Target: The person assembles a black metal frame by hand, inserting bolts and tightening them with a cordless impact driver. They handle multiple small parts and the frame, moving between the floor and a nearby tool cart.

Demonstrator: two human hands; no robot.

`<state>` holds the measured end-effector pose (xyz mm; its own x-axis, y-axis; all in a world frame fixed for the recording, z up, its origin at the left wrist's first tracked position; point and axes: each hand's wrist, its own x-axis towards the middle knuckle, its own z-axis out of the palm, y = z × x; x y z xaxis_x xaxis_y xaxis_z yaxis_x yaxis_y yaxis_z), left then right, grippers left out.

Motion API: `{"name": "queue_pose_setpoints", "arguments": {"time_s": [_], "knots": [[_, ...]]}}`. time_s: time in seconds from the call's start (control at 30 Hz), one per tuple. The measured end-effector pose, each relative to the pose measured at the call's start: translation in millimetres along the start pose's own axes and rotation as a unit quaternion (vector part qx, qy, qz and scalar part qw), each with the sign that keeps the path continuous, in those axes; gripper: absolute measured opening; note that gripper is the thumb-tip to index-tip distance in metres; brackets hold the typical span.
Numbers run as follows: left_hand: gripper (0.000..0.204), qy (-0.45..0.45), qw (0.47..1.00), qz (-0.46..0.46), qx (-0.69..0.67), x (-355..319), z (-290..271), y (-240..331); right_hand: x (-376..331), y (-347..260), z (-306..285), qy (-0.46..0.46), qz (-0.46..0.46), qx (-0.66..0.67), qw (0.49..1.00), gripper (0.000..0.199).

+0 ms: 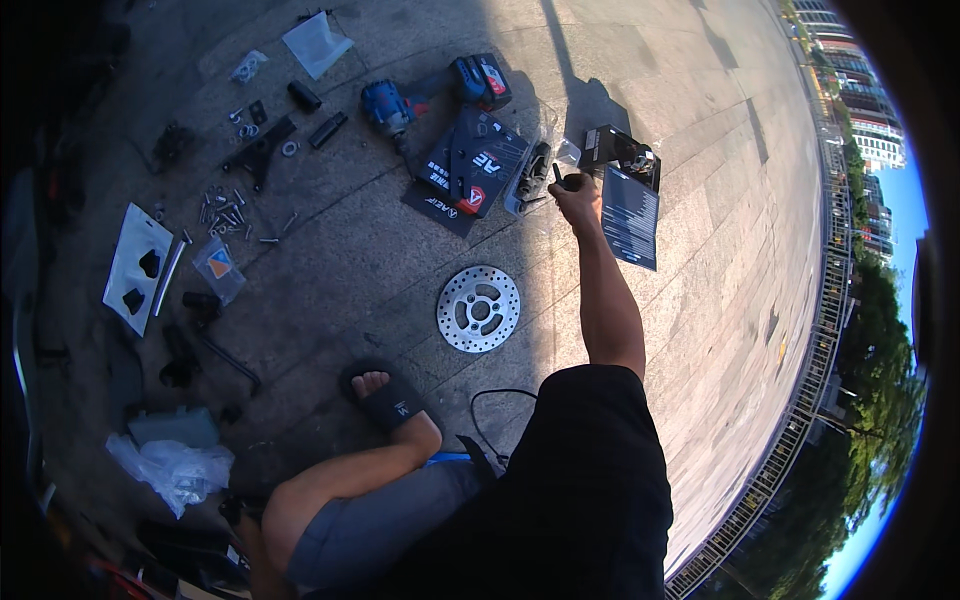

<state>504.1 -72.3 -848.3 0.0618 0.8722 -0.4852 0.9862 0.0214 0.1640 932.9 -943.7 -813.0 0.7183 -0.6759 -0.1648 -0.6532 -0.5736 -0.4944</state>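
My right hand [578, 203] reaches forward to the far middle, its fingers closed round a small, dark, slim thing [559, 175]. Just right of it stands an open black box [605, 146] with a shiny metal and black part [638, 158] inside; its printed flap [630, 218] lies toward me. Left of the hand are clear plastic packaging [520, 203] and a black part with coils [535, 165]. At the lower left, deep shadow covers what looks like my left hand [238, 508] beside my bent knee; its fingers are not distinguishable.
A drilled brake disc [450, 310] lies flat before me. Beyond it are black printed boxes [492, 150] and a blue cordless impact wrench [385, 105]. Loose bolts [225, 212], a black bracket [262, 155], sockets [327, 130] and plastic bags [180, 470] lie leftward. My sandalled foot [385, 395] is near.
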Motion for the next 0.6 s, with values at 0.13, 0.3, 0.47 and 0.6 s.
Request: {"name": "queue_pose_setpoints", "arguments": {"time_s": [0.13,0.3,0.47,0.6], "knots": [[0.050,-0.002,1.000,0.000,0.011,-4,1,0,2,-3,27,0.015,-0.003,-0.003,1.000,0.043],[0.050,-0.005,1.000,0.003,0.012,-5,0,2,-4,3,40,0.067,0.087,0.211,0.971,0.048],[0.050,-0.011,1.000,0.005,0.024,-7,6,8,3,9,19,0.062,0.125,0.315,0.939,0.042],[0.049,-0.017,0.999,0.010,0.026,-9,8,10,2,8,13,-0.010,0.129,0.276,0.952,0.047]]}}
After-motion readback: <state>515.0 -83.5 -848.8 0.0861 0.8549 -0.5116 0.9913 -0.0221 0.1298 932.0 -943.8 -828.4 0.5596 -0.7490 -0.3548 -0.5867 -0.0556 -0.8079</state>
